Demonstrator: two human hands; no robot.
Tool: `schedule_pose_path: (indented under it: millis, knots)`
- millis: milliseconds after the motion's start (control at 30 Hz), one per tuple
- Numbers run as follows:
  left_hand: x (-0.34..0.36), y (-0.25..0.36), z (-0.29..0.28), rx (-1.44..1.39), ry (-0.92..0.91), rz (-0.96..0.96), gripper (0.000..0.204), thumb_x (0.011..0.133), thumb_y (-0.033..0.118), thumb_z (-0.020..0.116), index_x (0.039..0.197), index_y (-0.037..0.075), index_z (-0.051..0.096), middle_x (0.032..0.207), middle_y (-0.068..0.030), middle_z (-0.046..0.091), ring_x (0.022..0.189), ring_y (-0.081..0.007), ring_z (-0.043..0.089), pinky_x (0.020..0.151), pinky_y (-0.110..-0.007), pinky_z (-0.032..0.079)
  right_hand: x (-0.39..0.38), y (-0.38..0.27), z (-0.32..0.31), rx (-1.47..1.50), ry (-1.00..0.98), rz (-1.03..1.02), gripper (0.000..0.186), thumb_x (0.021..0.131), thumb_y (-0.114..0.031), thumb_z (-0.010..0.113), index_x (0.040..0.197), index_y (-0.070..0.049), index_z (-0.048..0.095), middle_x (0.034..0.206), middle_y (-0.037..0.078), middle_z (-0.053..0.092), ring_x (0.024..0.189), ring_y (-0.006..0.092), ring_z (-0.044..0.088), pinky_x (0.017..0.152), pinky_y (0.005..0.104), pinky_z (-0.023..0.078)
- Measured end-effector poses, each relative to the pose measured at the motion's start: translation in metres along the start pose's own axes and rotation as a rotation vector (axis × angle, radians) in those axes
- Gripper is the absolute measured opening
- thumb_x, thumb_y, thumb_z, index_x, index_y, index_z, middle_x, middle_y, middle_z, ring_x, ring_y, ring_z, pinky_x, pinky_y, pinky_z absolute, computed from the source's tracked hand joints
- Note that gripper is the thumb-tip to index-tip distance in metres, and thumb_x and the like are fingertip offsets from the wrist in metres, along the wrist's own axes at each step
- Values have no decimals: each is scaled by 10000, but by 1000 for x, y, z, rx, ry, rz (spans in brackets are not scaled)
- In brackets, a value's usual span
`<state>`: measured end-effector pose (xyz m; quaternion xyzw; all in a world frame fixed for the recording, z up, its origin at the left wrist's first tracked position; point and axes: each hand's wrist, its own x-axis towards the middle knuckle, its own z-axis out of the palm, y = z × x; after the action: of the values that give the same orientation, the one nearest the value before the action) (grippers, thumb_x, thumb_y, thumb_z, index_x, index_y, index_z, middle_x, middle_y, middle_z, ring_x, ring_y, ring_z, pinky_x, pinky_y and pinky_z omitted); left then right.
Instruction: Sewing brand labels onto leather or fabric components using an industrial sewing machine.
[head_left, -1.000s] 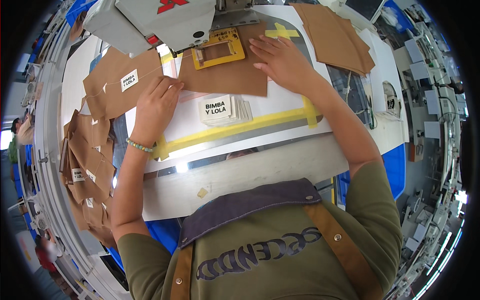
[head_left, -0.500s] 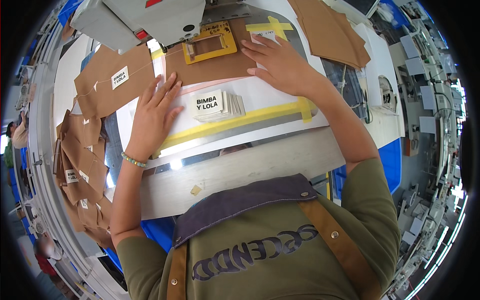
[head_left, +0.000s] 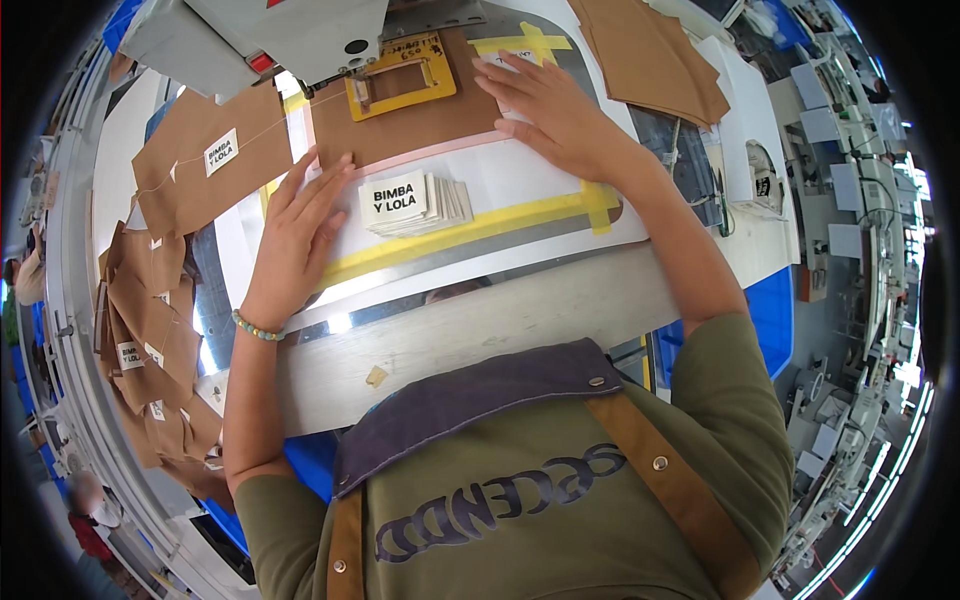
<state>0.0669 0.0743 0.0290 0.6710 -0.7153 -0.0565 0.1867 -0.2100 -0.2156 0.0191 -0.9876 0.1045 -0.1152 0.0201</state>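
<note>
A brown sheet panel (head_left: 400,142) lies under the sewing machine head (head_left: 275,55), with a yellow rectangular frame (head_left: 405,106) on top of it. My left hand (head_left: 300,225) is open, fingers spread, its fingertips at the panel's near left corner. At the panel's right end rests my right hand (head_left: 555,115), also open and palm down, with fingers spread near a taped white paper. Between my hands and nearer to me sits a fanned stack of white printed labels (head_left: 410,205) on the white work surface. Neither hand grips anything.
Brown panels with labels (head_left: 222,150) lie at the left, joined by thread, and more are heaped (head_left: 150,330) below. Plain brown panels (head_left: 650,65) are stacked at the back right. Yellow tape (head_left: 450,228) edges the white surface. A blue bin (head_left: 770,325) stands at right.
The whole view has shifted slightly. The brown panel's near edge now runs more evenly along the pink strip. My left fingertips have come slightly nearer to me; my right hand has moved a little left.
</note>
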Motion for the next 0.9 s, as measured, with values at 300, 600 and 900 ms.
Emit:
schedule_pose_path:
  millis: [300, 600, 900]
  knots:
    - [-2, -5, 4, 53, 115, -125, 597, 1023, 112, 676, 1604, 72, 544, 1657, -84, 559, 1601, -390, 391, 1308, -500, 350, -25, -27, -17, 71, -125, 12, 614, 1123, -350, 538, 1674, -96, 440, 1783, 57, 359, 1661, 314, 261, 1364, 560, 160]
    - [0, -1, 2, 0, 171, -91, 609, 989, 143, 741, 1573, 93, 577, 1666, -54, 545, 1586, -378, 396, 1297, -495, 357, -21, -32, -20, 168, 45, 23, 633, 1077, -363, 580, 1658, -135, 477, 1751, 56, 426, 1655, 326, 290, 1372, 557, 163]
    - [-3, -3, -3, 30, 58, -100, 542, 1000, 140, 732, 1529, 84, 626, 1648, -46, 574, 1580, -364, 425, 1289, -488, 368, -21, -26, -16, 130, -83, -32, 550, 1109, -415, 536, 1583, -143, 593, 1744, 50, 440, 1648, 327, 306, 1371, 564, 171]
